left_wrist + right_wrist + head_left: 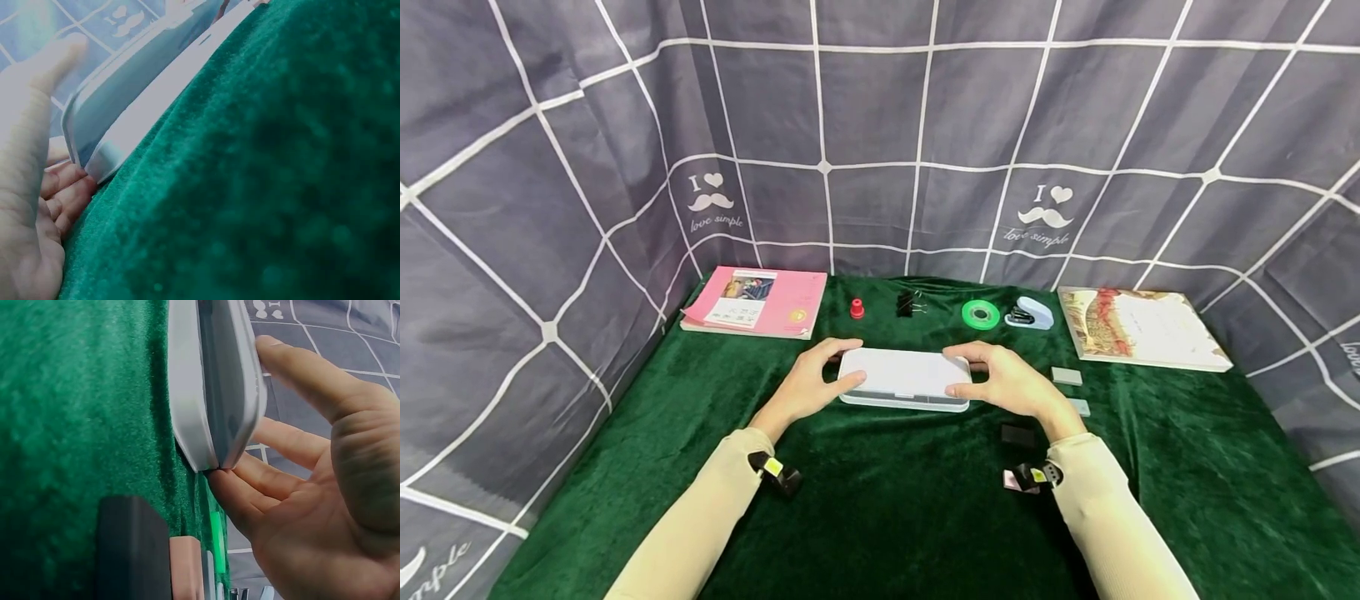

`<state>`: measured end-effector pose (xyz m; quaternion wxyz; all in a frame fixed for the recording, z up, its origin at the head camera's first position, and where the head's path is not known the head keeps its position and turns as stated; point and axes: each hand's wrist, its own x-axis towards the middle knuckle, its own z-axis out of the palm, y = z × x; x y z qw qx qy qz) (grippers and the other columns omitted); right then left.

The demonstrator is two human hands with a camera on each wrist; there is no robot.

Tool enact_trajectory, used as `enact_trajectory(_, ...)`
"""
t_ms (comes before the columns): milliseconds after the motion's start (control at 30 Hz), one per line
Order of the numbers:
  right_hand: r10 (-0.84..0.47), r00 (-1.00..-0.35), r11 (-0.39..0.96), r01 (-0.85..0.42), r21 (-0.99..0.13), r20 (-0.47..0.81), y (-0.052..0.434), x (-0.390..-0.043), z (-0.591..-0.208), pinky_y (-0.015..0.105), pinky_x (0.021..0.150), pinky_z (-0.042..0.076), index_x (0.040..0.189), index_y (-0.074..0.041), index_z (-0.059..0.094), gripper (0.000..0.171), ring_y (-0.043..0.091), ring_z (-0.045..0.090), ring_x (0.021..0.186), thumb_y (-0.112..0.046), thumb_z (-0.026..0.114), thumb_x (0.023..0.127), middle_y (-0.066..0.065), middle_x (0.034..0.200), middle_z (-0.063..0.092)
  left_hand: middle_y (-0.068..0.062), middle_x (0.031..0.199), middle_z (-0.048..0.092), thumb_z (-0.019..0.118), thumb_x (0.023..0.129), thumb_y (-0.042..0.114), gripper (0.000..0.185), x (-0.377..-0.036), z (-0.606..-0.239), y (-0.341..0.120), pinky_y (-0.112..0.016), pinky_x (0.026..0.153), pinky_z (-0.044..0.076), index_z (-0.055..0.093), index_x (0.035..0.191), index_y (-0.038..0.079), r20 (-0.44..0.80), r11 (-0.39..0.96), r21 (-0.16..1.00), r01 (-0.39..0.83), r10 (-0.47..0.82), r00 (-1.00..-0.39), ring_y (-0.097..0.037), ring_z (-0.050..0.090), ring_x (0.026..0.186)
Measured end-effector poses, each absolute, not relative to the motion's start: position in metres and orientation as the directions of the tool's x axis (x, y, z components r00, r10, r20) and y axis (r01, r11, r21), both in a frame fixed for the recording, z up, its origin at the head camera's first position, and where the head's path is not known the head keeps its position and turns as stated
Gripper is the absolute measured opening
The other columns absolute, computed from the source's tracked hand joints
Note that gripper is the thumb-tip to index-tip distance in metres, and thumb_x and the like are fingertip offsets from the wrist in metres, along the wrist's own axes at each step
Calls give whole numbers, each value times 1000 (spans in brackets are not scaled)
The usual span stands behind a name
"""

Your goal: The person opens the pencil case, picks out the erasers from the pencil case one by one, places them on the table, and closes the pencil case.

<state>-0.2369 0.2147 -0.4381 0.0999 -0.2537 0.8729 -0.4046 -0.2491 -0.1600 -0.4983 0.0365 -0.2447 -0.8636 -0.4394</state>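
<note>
A long white pencil case (904,373) with a greyish see-through side lies crosswise on the green cloth, its lid down. My left hand (811,382) grips its left end, thumb over the lid's corner and fingers round the far side. At the opposite end my right hand (1013,383) holds it the same way. In the left wrist view, fingertips touch the low corner of the case (134,100), and the thumb stands higher. The right wrist view has the fingers under the end of the case (187,381) and the thumb by the lid's edge.
Behind the case are a pink book (786,304), a red cone-shaped piece (857,309), black binder clips (906,305), a green tape roll (981,315), a stapler (1036,314) and another book (1150,329). Small blocks, including a black one (1017,435), lie near my right forearm.
</note>
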Motion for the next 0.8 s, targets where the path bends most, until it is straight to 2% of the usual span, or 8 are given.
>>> enact_trajectory(267,-505,-861,585,-300,-754,-50,216,-234,-443,58,112,55,164,0,50,83,48,62,140,-27,91,97,25,162,54,-3,151,66,92,93,43,75,-248,-502,-158,-57,114,53,64,158,19,248,525,731,436,390,-887,-31,65,131)
enact_trajectory(533,-467,-881,612,-262,-746,-74,211,-232,-443,57,111,56,164,-4,52,84,45,64,139,-26,94,94,21,160,57,-3,151,65,95,90,41,77,-248,-500,-159,-56,115,52,65,157,17,249,510,738,441,402,-881,-30,63,133)
enact_trajectory(800,-472,-879,610,-273,-744,-64,210,-232,-444,58,111,56,162,-3,53,83,46,65,138,-24,94,93,22,160,56,-2,151,65,96,89,41,78,-246,-500,-161,-57,115,51,66,156,17,239,517,742,427,391,-889,-31,62,132)
